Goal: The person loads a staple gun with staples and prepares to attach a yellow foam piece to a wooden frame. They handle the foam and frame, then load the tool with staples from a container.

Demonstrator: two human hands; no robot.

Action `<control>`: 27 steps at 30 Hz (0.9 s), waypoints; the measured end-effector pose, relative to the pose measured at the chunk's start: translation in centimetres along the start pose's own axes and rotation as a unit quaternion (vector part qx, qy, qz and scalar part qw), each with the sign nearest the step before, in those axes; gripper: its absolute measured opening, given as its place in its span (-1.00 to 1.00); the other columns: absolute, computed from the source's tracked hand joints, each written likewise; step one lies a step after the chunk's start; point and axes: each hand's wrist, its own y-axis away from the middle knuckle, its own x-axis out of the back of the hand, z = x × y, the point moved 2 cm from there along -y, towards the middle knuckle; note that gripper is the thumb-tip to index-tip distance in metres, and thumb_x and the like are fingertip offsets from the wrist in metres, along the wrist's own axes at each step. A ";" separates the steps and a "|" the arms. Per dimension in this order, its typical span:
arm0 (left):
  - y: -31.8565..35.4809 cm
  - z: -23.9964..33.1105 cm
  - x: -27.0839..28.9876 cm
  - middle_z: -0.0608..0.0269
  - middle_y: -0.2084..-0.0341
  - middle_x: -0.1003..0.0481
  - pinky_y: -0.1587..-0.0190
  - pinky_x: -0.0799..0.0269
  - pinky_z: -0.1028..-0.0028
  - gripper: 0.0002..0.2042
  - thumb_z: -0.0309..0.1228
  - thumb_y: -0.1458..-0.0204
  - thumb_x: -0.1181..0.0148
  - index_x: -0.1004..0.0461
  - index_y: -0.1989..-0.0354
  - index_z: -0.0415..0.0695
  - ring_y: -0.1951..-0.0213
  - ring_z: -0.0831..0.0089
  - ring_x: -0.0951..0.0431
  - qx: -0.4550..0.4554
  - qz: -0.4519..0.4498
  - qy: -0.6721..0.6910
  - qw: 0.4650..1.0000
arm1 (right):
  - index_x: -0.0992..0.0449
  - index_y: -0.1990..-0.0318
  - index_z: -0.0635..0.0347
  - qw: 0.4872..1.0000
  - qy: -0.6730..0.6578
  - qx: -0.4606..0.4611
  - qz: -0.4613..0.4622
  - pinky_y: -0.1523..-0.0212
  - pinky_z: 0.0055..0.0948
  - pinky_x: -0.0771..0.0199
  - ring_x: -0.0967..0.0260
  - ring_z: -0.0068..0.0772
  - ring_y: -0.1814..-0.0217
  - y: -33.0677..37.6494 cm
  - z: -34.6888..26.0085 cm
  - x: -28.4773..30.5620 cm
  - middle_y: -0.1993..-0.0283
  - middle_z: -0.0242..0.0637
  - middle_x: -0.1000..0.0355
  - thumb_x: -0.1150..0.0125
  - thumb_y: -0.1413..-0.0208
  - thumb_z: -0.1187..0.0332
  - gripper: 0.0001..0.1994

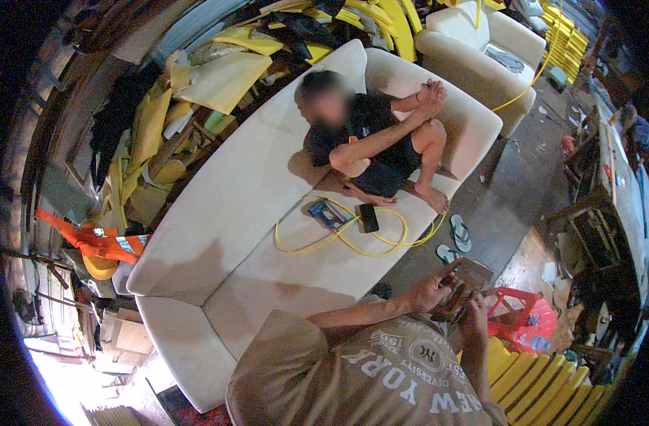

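My left hand point(432, 292) and my right hand point(473, 312) are close together in front of my brown T-shirt, at the lower right. The left index finger points outward while its other fingers are curled. My right fingers are bent close beside them. Whatever lies between the hands is too small and shadowed to make out. Beyond my left forearm stretches a long cream sofa point(267, 248). On its seat lie a blue tool point(327, 215), possibly a staple gun, a loosely coiled yellow hose point(296, 251) and a black phone-like rectangle point(368, 218).
Another person point(381, 142) sits on the sofa with knees raised. Flip-flops point(461, 233) lie on the floor near a red plastic stool point(527, 319). Yellow foam strips point(537, 383) are at lower right. Foam scraps point(225, 78) pile behind the sofa; a cream armchair point(473, 57) stands beyond.
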 end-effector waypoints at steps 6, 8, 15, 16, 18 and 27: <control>-0.2 -0.9 -0.2 0.12 0.12 -0.34 -0.01 -0.26 0.39 -0.26 -0.60 0.05 0.07 0.22 -0.34 0.05 0.14 0.38 -0.35 -0.036 -0.005 0.021 0.999 | -0.35 0.17 0.24 0.999 -0.019 -0.014 0.048 0.21 -0.39 -0.43 -0.36 -0.37 0.24 0.9 -1.6 -2.5 0.24 -0.28 -0.36 0.08 0.06 0.48 -0.76; -0.3 -1.6 -0.3 0.10 0.11 -0.34 -0.01 -0.26 0.37 -0.27 -0.58 0.03 0.04 0.22 -0.33 0.04 0.14 0.35 -0.36 -0.036 -0.005 0.017 0.999 | -0.35 0.17 0.24 0.998 -0.014 -0.021 0.049 0.22 -0.37 -0.44 -0.37 -0.36 0.25 1.1 -1.8 -2.3 0.25 -0.28 -0.36 0.07 0.06 0.47 -0.75; -1.1 -2.0 -0.7 0.14 0.12 -0.33 0.01 -0.27 0.37 -0.29 -0.51 -0.01 -0.01 0.20 -0.33 0.00 0.16 0.34 -0.35 -0.151 0.015 -0.072 0.986 | -0.35 0.14 0.25 0.995 -0.036 -0.049 0.080 0.27 -0.39 -0.46 -0.39 -0.36 0.28 1.0 -1.7 -1.5 0.25 -0.25 -0.37 0.04 0.08 0.44 -0.72; -1.1 -2.1 -0.8 0.15 0.12 -0.33 0.01 -0.27 0.37 -0.29 -0.51 -0.02 -0.01 0.20 -0.33 0.00 0.17 0.35 -0.35 -0.144 0.004 -0.050 0.988 | -0.35 0.15 0.25 0.995 -0.032 -0.045 0.084 0.28 -0.38 -0.46 -0.39 -0.36 0.28 1.1 -1.8 -1.7 0.25 -0.25 -0.37 0.04 0.08 0.44 -0.72; -1.4 -3.0 -0.9 0.17 0.14 -0.33 0.04 -0.28 0.40 -0.29 -0.51 -0.02 -0.01 0.21 -0.33 -0.01 0.18 0.39 -0.34 -0.153 0.003 -0.032 0.988 | -0.34 0.13 0.25 0.995 -0.021 -0.050 0.088 0.28 -0.37 -0.46 -0.39 -0.36 0.27 0.9 -1.3 -0.8 0.24 -0.24 -0.37 0.03 0.08 0.45 -0.71; -2.4 -6.1 0.0 0.30 0.13 -0.35 0.05 -0.29 0.51 -0.57 -0.45 -0.10 0.00 -0.13 -0.16 -0.16 0.13 0.57 -0.34 -0.044 0.002 0.144 0.989 | -0.41 0.19 0.22 0.994 0.015 -0.056 0.089 0.30 -0.52 -0.30 -0.31 -0.48 0.32 0.6 -1.4 -2.8 0.31 -0.35 -0.39 -0.09 -0.01 0.33 -0.77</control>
